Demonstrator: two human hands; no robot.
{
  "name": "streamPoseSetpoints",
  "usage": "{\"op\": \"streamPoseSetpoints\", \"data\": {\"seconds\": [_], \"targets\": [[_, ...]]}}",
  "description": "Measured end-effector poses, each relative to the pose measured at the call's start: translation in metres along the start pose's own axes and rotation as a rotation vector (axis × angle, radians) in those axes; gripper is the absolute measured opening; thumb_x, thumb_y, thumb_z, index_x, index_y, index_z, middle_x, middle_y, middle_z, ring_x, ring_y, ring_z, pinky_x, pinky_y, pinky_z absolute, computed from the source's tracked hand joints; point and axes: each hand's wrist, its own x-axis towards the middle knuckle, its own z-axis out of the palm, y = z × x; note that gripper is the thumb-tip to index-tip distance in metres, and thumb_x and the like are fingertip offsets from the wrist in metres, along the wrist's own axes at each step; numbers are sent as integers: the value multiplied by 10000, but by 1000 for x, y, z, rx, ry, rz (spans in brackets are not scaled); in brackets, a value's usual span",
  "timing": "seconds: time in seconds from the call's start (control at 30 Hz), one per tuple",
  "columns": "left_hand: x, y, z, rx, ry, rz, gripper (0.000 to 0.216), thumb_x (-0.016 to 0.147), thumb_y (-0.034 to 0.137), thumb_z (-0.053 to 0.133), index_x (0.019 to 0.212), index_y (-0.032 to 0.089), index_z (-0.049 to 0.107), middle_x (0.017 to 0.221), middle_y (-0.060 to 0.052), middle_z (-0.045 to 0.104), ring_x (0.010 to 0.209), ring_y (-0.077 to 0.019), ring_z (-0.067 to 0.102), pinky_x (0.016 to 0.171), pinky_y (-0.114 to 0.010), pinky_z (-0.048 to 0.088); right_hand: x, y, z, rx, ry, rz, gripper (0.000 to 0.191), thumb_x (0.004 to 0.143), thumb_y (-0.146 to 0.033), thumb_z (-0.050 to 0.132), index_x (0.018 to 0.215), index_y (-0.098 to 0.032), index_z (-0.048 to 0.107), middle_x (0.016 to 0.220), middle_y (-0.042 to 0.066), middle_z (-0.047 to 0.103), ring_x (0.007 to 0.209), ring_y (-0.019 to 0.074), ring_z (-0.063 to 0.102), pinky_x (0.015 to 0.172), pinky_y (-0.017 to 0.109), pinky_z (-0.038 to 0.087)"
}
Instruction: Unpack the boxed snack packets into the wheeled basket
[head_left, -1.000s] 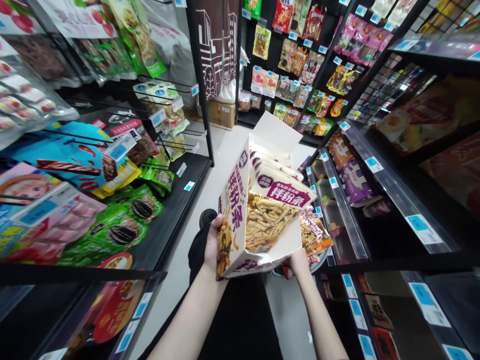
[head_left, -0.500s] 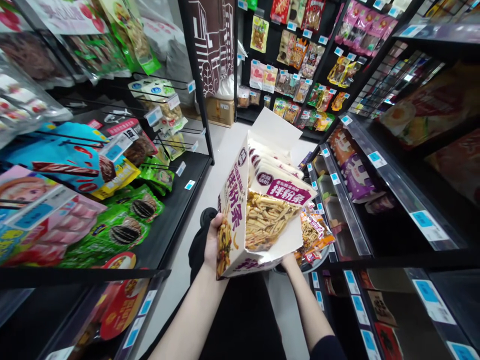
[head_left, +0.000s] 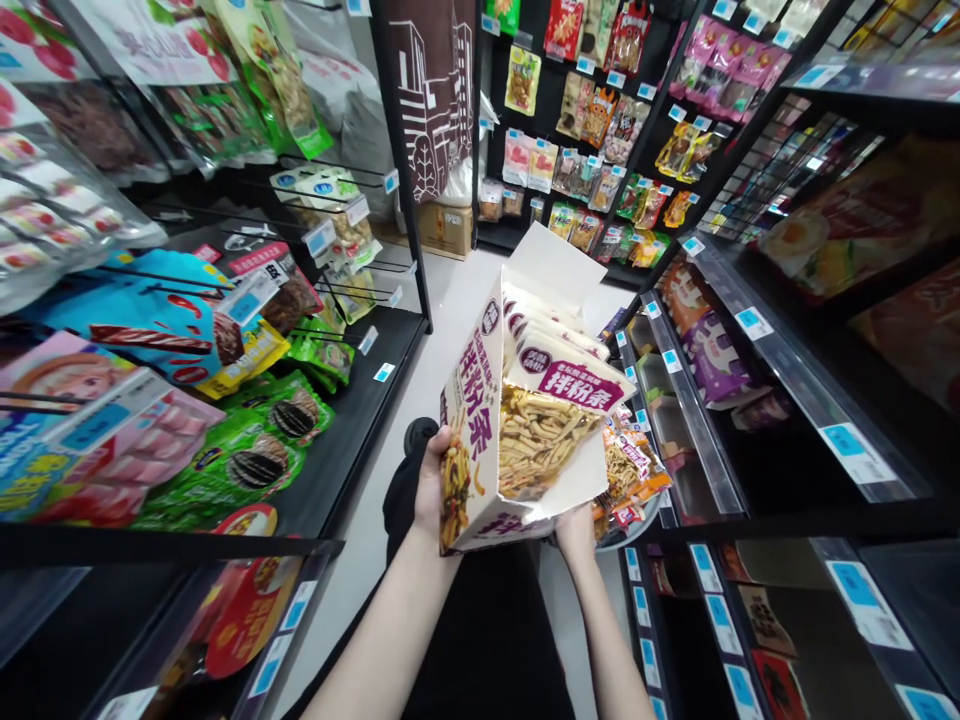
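An opened cardboard display box [head_left: 472,430], white with purple lettering, tilts in front of me with its lid flap up. Several snack packets [head_left: 559,430] stand in a row inside it, the front one showing noodle-like strips through its window. My left hand [head_left: 431,480] grips the box's left side, thumb on the near edge. Beneath the box's right lower edge is my right hand [head_left: 576,530], its fingers mostly hidden behind the cardboard. Just beyond that hand, a round grey tub [head_left: 637,528] holds orange snack packets [head_left: 634,465].
On the left, a black shelf [head_left: 352,420] carries green bags [head_left: 255,455] and a blue bag [head_left: 157,325]. Shelves with price tags [head_left: 855,450] line the right. A brown carton [head_left: 445,228] and hanging snack bags [head_left: 525,80] are at the aisle's far end.
The view has shifted slightly. My right hand has moved a little left and further under the box, while the box stays in nearly the same pose.
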Motion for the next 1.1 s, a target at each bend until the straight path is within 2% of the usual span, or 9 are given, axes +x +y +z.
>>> {"op": "streamPoseSetpoints", "data": {"seconds": [0.1,0.17,0.27,0.37,0.47,0.57,0.77,0.97,1.1], "targets": [[1,0,-2,12,-110,-16,467,741,290,469,1177,198,610,1078,-48,732,1211,-304,565,1063,-455,413,-15,-5,-49,118,83,33,285,914,-240,409,914,-113,664,814,111,693,750,196,653,697,273,499],[2,0,-6,22,-153,-26,470,763,304,468,1204,207,596,1113,-43,723,1227,-304,553,1078,-454,395,-29,-16,-92,326,234,-11,272,931,-310,434,902,-150,653,810,72,682,743,182,639,699,280,501],[3,-1,-11,22,-200,-36,457,796,317,448,1207,195,604,1141,-52,714,1256,-296,531,1104,-459,362,-50,-46,-153,657,510,-253,121,880,-275,565,932,-197,641,903,49,667,869,186,628,798,326,495],[4,-2,-17,25,-235,-43,460,811,320,444,1213,176,614,1177,-69,699,1291,-288,498,1133,-468,316,-63,-79,-187,808,619,-393,209,838,-260,627,1042,-219,608,958,46,626,876,179,608,782,334,502],[3,-3,-23,53,-229,-63,449,831,358,459,1201,170,631,1184,-78,695,1308,-288,479,1149,-475,285,-61,-101,-196,869,477,-282,354,842,-324,630,1166,-218,533,976,49,604,823,157,602,717,297,513],[1,-1,-29,91,-237,-100,404,838,378,487,1125,165,677,1131,-80,718,1300,-287,489,1154,-468,280,-48,-108,-197,902,307,-218,381,831,-410,633,1135,-197,546,942,51,603,832,163,598,710,289,514],[-1,-1,-29,121,-245,-113,381,844,351,518,1137,160,670,1110,-77,727,1253,-289,537,1139,-461,317,-25,-108,-199,908,246,-100,440,741,-460,717,1051,-176,587,876,41,634,695,142,577,650,287,510],[-1,-4,-28,146,-210,-118,356,803,373,608,1051,138,707,1025,-89,751,1205,-311,574,1112,-473,359,-40,-118,-192,635,698,-60,367,745,-463,721,959,-167,683,865,64,687,691,177,626,671,321,501],[-3,-3,-26,137,-171,-101,376,799,356,612,1089,128,687,1007,-92,755,1168,-305,603,1090,-469,391,-52,-125,-187,480,864,-18,375,752,-482,723,944,-159,732,863,110,720,727,232,650,731,380,511]]}}
